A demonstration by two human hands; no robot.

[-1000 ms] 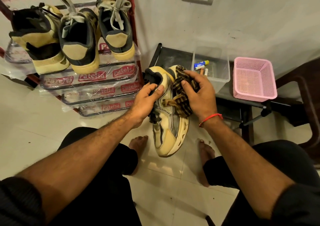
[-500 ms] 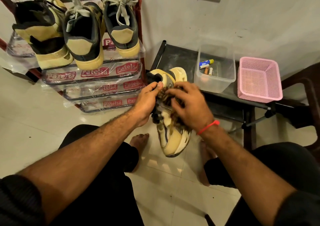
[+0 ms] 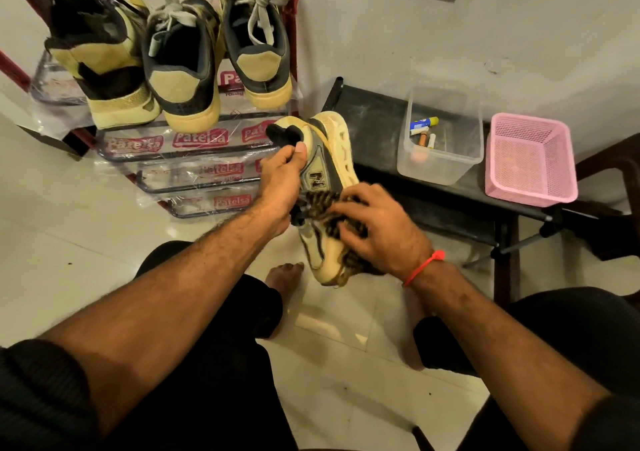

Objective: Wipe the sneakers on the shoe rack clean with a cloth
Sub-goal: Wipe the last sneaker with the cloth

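A cream and grey sneaker (image 3: 327,160) with an "N" on its side hangs in the air between my knees, toe pointing down. My left hand (image 3: 282,187) grips it at the collar, thumb over the black heel lining. My right hand (image 3: 377,225) presses a brown and black checked cloth (image 3: 323,206) against the sneaker's side near the toe, fingers curled over the cloth. Three more sneakers stand heel-out on the top shelf of the shoe rack (image 3: 194,154): a cream and black one (image 3: 100,66), then two dark grey ones (image 3: 185,70) (image 3: 258,42).
The rack's lower shelves are wrapped in clear printed plastic. To the right a black low table (image 3: 377,128) carries a clear plastic box (image 3: 440,139) with small tubes and a pink mesh basket (image 3: 531,163). My bare feet rest on the glossy tiled floor.
My right hand has slid the cloth down the sneaker from the heel area toward the toe. The sneaker's side with the "N" now shows. My left hand keeps its hold.
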